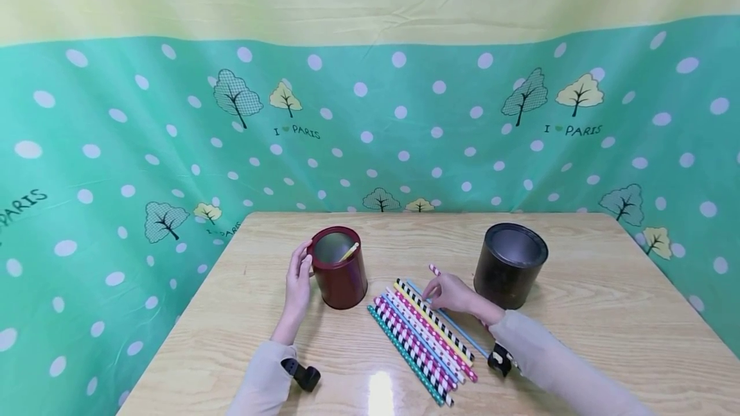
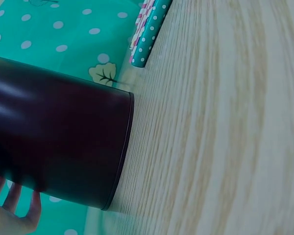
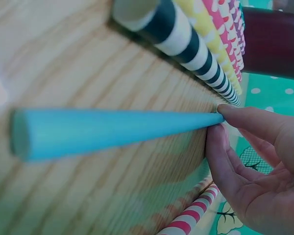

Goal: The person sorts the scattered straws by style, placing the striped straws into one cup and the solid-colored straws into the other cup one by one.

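Note:
On the left of the table stands a dark red can (image 1: 342, 284), with a yellow straw (image 1: 349, 251) leaning inside its rim. My left hand (image 1: 298, 278) touches the can's left side, fingertips against its wall. Farther right, my right hand (image 1: 453, 293) pinches a plain blue straw (image 3: 112, 132) between thumb and fingertips at its far end. The straw lies low over the wood, beside a black-and-white striped straw (image 3: 191, 46). A pink-and-white striped straw (image 3: 191, 215) lies on the other side, partly hidden under my right hand and forearm in the head view.
Several patterned paper straws (image 1: 416, 342) lie side by side, slanting across the middle of the wooden table (image 1: 220, 320). A black can (image 1: 502, 275) stands just behind my right forearm. Behind the table hangs a green dotted cloth (image 1: 399, 127).

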### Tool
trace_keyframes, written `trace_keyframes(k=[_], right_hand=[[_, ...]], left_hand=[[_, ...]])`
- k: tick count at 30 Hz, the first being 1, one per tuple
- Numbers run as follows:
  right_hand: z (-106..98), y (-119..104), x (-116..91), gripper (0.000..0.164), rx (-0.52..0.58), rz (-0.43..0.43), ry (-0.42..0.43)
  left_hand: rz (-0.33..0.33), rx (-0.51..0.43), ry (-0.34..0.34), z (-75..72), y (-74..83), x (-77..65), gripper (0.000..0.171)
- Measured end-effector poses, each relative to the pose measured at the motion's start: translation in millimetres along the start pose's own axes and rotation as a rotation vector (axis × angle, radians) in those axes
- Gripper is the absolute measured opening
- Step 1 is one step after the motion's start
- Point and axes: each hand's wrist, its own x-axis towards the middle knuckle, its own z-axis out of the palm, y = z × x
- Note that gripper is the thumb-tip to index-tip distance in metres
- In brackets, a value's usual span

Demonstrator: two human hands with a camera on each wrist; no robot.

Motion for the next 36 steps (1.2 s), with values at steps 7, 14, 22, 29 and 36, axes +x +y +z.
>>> trace_keyframes(k=[7,14,22,29,36], right_hand=[[-2,-1,-3,0.016,0.059,0.059,0.054],[-12,-8,-3,0.019,0.075,0.045,0.090],[-19,-20,-5,0.022,0.160,0.049,0.112],[-22,-28,-5,0.022,0.195,0.046,0.137],[-21,-34,-4,0.023,0.201,0.046,0.135]], left_hand=[[-0.007,-0.008,0.007,0.5,0.2,0.3,0.033],[-0.005,-0.008,0.003,0.7,1.4,0.2,0.033],[-0.003,-0.004,0.000,0.1,1.4,-0.6,0.034],[-0.015,-0.017,-0.011,-0.9,3.6,-0.7,0.033],[-0.018,-0.008,-0.005,0.9,10.4,-2.2,0.033]])
